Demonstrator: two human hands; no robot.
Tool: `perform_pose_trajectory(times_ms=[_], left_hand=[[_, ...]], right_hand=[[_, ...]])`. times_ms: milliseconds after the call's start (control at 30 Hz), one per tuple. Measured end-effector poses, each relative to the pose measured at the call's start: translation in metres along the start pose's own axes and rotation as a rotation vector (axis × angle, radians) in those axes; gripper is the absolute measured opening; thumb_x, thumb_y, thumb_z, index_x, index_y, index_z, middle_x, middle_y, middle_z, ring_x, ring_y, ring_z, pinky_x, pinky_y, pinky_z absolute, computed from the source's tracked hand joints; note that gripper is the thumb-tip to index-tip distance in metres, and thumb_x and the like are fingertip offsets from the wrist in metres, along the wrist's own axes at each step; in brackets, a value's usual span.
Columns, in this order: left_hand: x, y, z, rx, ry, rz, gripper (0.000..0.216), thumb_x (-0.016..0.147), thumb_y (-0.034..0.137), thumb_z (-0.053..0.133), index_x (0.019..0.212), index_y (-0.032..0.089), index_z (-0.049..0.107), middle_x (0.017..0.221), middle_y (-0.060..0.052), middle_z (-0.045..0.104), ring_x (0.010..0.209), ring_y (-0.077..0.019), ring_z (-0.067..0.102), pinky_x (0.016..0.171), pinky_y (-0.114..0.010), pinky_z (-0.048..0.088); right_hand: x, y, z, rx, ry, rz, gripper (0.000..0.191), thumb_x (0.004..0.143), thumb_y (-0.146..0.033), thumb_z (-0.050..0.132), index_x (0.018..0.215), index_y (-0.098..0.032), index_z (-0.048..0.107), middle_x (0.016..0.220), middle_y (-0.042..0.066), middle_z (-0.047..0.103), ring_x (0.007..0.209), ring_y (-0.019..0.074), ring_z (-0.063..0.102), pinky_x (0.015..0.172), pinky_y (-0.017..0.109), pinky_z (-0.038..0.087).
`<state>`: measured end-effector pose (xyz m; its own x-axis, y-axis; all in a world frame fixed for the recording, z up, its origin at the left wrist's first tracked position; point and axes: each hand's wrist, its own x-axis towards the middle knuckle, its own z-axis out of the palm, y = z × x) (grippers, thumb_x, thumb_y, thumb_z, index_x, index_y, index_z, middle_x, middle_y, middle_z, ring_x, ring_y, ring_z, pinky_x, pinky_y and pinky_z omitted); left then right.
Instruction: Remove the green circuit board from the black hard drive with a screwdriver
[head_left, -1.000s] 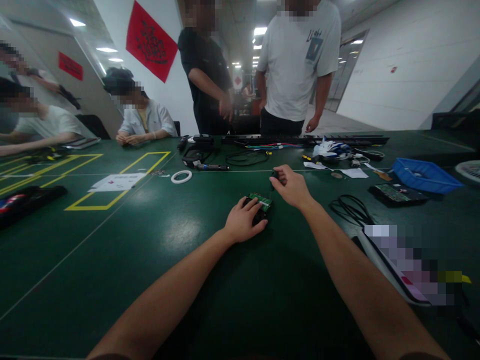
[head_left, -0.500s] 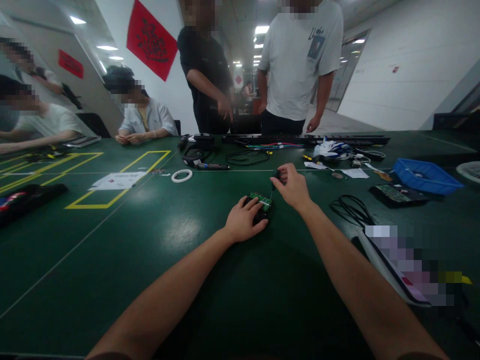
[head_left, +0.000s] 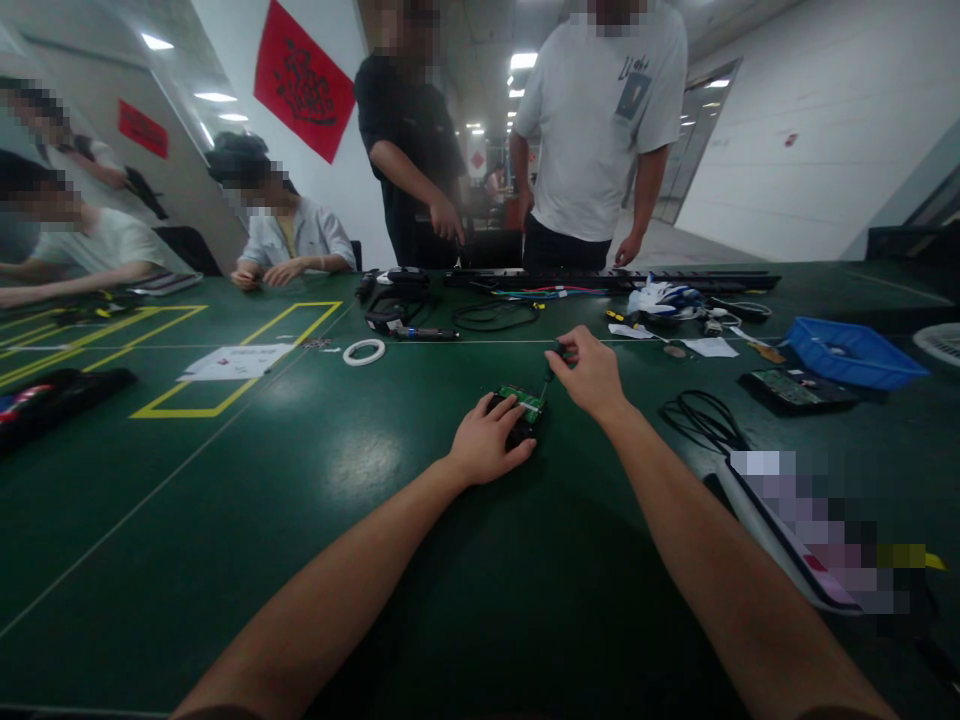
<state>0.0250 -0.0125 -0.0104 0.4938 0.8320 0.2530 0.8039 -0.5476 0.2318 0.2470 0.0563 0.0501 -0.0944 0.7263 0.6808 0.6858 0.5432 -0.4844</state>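
Observation:
Under the fingers of my left hand (head_left: pixel 486 441) lies a small black device with a green circuit board (head_left: pixel 532 402) on top. The thumb bears on its near side and the fingers reach over it, holding it against the table. My right hand (head_left: pixel 594 376) pinches the dark handle of a screwdriver (head_left: pixel 548 377) just to the right of the board. The screwdriver leans, its thin shaft running down to the board's right edge. Its tip is too small to make out, and my left fingers cover part of the device.
On the green table (head_left: pixel 360 560) lie a white tape roll (head_left: pixel 364 352), a power tool (head_left: pixel 424 332), black cables (head_left: pixel 701 420), another circuit board unit (head_left: pixel 799 390), a blue tray (head_left: pixel 855 355) and a blurred phone-like object (head_left: pixel 802 540). Several people are around the far side.
The screwdriver's handle has tilted slightly to the right with my right hand. My left hand and the board stay in place. A seated person's hands across the table have moved apart.

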Motion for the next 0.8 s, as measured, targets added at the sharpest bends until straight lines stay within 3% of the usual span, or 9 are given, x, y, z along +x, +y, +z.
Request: perform_pose_trajectory(times_ms=[200,433,800], left_hand=[[0.0,0.0,0.0,0.006,0.005,0.004,0.071,0.092,0.064,0.052,0.15,0.025,0.047,0.158,-0.005,0.044,0.148,-0.0408,0.027,0.117,-0.057,0.035],[-0.001,0.0,0.0,0.007,0.001,-0.005,0.07,0.092,0.064,0.052,0.15,0.025,0.047,0.158,-0.005,0.043,0.149,-0.0405,0.027,0.117,-0.057,0.035],[0.0,0.0,-0.001,0.002,-0.013,-0.002,0.072,0.092,0.066,0.05,0.151,0.026,0.046,0.159,-0.005,0.042,0.149,-0.0409,0.027,0.116,-0.058,0.036]], right_hand=[[0.002,-0.005,-0.006,-0.111,0.005,-0.059,0.013,0.089,-0.033,0.063,0.093,-0.023,0.056,0.092,0.009,0.065,0.084,0.0251,0.063,0.073,0.038,0.053],[0.004,-0.003,-0.007,-0.062,-0.04,-0.052,0.017,0.087,-0.028,0.063,0.101,-0.022,0.056,0.101,0.01,0.067,0.088,0.0261,0.065,0.076,0.039,0.053],[0.003,-0.008,-0.011,-0.137,-0.039,-0.057,0.011,0.088,-0.028,0.06,0.096,-0.023,0.055,0.092,0.008,0.066,0.078,0.024,0.061,0.072,0.037,0.048]])
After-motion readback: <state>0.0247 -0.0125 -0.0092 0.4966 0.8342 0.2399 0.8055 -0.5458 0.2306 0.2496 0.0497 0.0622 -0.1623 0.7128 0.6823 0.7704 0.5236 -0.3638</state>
